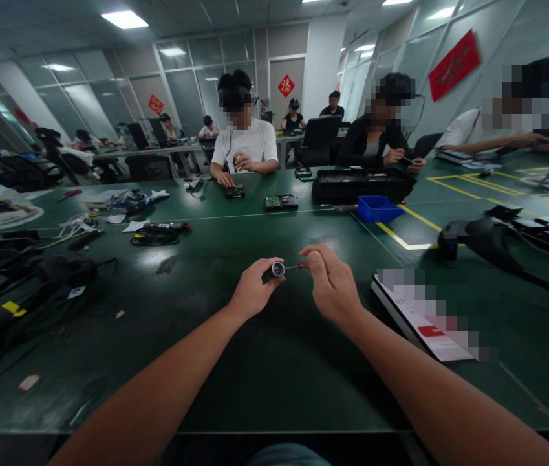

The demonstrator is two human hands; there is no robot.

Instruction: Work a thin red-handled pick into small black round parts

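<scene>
Above the green table point(274, 388), my left hand point(251, 290) is closed around a small round part point(278, 269) with a silvery rim and a dark inside. Its round end faces me. In my right hand point(335, 285) is a thin screwdriver point(298, 266) with a red handle, pinched between thumb and fingers. The shaft points left and its tip reaches the edge of the round part. Whether the tip touches a screw is too small to tell.
A white flat box point(424, 317) lies right of my right arm. Farther off are a blue bin point(378, 208), a black tray point(361, 186), a hard drive point(280, 202) and a coiled cable point(155, 234). Black gear point(17, 291) lies left. Co-workers sit across the table.
</scene>
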